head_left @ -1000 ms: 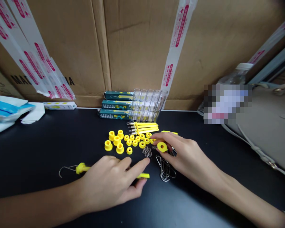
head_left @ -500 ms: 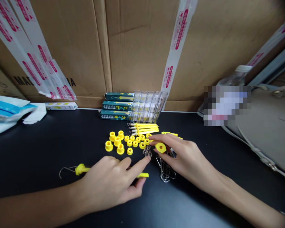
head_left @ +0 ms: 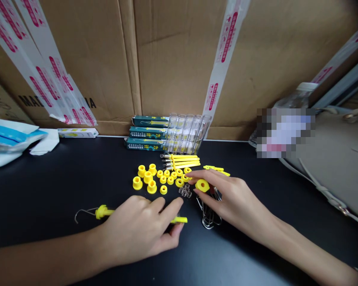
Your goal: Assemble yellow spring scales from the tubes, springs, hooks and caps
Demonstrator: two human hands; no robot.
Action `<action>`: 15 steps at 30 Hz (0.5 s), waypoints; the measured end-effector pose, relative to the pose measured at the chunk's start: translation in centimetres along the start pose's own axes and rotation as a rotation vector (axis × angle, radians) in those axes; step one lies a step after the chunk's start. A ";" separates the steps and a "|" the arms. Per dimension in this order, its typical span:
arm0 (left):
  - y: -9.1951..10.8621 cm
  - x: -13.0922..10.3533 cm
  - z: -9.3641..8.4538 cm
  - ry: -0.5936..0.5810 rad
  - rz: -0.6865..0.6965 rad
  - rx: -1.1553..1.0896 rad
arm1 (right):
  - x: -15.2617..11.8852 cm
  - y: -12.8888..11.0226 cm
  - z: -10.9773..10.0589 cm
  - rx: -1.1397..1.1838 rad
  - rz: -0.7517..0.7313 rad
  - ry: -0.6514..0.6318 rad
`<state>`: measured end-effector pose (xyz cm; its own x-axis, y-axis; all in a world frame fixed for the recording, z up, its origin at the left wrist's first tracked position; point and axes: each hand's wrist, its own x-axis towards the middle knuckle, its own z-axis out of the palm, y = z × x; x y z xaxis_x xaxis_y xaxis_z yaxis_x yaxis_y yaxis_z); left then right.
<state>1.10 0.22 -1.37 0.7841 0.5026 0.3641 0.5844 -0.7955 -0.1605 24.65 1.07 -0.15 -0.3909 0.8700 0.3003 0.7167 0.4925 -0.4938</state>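
Head view: your left grip [head_left: 137,230] is closed around the yellow hooked rod [head_left: 101,212]; your right grip [head_left: 235,196] pinches the yellow-ended piece [head_left: 199,187], springs [head_left: 185,192] just beside its fingertips, so move gently.

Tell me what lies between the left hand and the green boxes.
In the head view, five large yellow caps and some smaller yellow rings lie on the black tabletop between the left hand and the green boxes.

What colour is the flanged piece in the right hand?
The flanged piece is bright yellow, seen best in the head view.
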 end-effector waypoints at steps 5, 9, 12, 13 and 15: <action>-0.1 -0.1 -0.1 -0.001 0.008 -0.017 | 0.3 -0.1 -0.9 0.018 0.094 0.088; -0.2 0.0 0.0 0.035 0.045 -0.035 | 0.5 0.8 -1.4 0.132 0.132 0.217; -0.2 0.1 0.0 0.060 0.070 -0.042 | 0.7 1.4 -1.3 0.324 0.164 0.237; -0.3 0.1 0.0 0.062 0.073 -0.042 | 0.8 1.5 -1.2 0.399 0.169 0.241; -0.2 0.1 -0.1 0.060 0.076 -0.043 | 0.8 1.6 -1.0 0.522 0.186 0.252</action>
<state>1.02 0.45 -1.25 0.8112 0.4199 0.4069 0.5130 -0.8450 -0.1507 26.03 2.52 0.16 -0.0919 0.9421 0.3225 0.3571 0.3335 -0.8725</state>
